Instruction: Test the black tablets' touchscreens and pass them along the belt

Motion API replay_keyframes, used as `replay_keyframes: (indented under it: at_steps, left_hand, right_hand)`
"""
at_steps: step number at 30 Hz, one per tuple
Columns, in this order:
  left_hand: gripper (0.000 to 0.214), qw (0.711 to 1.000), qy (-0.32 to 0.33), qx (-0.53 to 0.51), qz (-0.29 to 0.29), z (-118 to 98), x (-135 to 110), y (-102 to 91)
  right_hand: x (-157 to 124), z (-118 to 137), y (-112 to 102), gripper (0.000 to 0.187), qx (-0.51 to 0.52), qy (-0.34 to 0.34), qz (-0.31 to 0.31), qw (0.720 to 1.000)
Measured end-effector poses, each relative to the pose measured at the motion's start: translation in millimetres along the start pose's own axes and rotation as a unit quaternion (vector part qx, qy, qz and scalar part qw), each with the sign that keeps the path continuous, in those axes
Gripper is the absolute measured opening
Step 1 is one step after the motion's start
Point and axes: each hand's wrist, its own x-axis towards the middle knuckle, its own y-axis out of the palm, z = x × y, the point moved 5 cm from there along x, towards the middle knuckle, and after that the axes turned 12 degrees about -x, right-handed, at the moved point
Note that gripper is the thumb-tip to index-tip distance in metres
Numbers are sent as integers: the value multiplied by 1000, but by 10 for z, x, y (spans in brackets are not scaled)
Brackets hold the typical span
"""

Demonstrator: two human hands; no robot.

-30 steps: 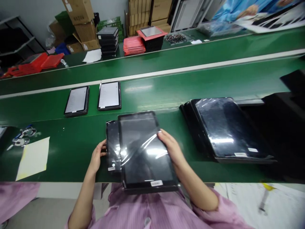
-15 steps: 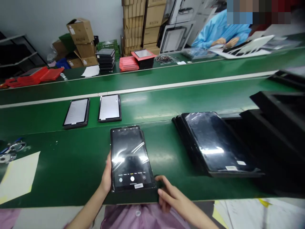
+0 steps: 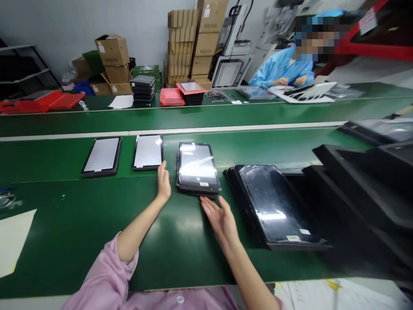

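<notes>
While both of the person's hands lie slack on it, one green conveyor bench fills the view. At three o'clock sit black trays, stacked askew, their number unclear. Beside them, toward the centre, lies one pile of film-wrapped dark tablets. One co-worker in blue sits far off at one o'clock, and one white sheet lies at eight o'clock.

Three lit tablets lie flat in a row at twelve o'clock: the far-left tablet, the middle tablet and the right tablet. At the right tablet's eight o'clock the left hand rests flat just beside it, clasping nothing. At its five o'clock the right hand is spread, fingers apart and empty. Its fingertips are by the near edge; contact cannot be told.
</notes>
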Motion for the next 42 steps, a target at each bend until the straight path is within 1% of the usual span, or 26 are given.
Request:
replay_keyframes:
  at_steps: [2,4,6,7,8,9,10,11,13,14,15,16,18,20,22,25,27,30,33,36,38,40,42]
  left_hand:
    - [55,992,17,-62,-110,32,87,-371]
    - [51,970,-2,-128,-206,118,123,-769]
    - [47,939,-40,-164,-299,219,129,-1189]
    - [47,923,-58,-173,-339,260,127,-1401]
    - [47,911,-73,-178,-365,291,130,-1604]
    - [48,904,-86,-182,-376,314,141,-1792]
    - [50,903,-98,-186,-375,331,158,-1961]
    - [51,901,-112,-194,-372,347,173,-2109]
    - [51,897,-139,-212,-362,376,194,-2331]
    - [50,893,-153,-225,-358,390,196,-2401]
    - [48,888,-166,-240,-356,402,195,-2446]
    - [46,882,-178,-255,-355,412,189,-2470]
    - [42,871,-193,-280,-354,419,170,-2477]
    - [40,862,-200,-307,-351,412,155,-2452]
    - [38,848,-190,-367,-332,396,176,-2392]
    - [38,816,-143,-483,-283,364,277,-2258]
    - [37,799,-119,-528,-263,367,338,-2175]
    - [31,782,-108,-560,-253,408,352,-2098]
    - [31,775,-110,-575,-240,430,295,-2088]
    - [27,773,-128,-580,-223,436,252,-2102]
    - [22,774,-145,-576,-218,443,248,-2111]
    - [20,776,-149,-573,-218,444,253,-2127]
    - [23,775,-136,-578,-216,429,259,-2146]
  right_hand:
    - [311,49,276,73,9,-38,8,999]
    - [557,66,508,85,-10,-83,9,996]
    - [698,41,652,86,-46,-132,-3,990]
    - [725,7,697,80,-63,-151,-9,987]
    - [728,-44,736,73,-75,-162,-12,984]
    - [712,-112,782,64,-82,-162,-7,983]
    - [686,-199,850,55,-81,-149,12,985]
    - [653,-300,947,48,-72,-121,44,989]
    - [580,-512,1221,42,-27,-32,127,991]
    - [551,-603,1383,42,2,17,162,987]
    - [535,-671,1544,43,31,63,183,981]
    - [540,-718,1693,43,58,105,187,975]
    - [606,-743,1936,38,101,166,167,967]
    - [715,-705,2091,30,134,202,145,959]
    - [828,-643,2151,22,162,216,143,952]
    - [959,-574,2082,15,183,210,158,947]
    - [1011,-539,1998,15,175,188,195,947]
    - [1034,-502,1901,12,161,164,257,939]
    - [1018,-481,1861,9,166,154,279,933]
    - [952,-469,1855,15,175,144,296,928]
    - [878,-470,1813,18,177,140,307,925]
    - [779,-475,1711,22,175,137,316,922]
    - [652,-486,1548,25,169,137,323,921]
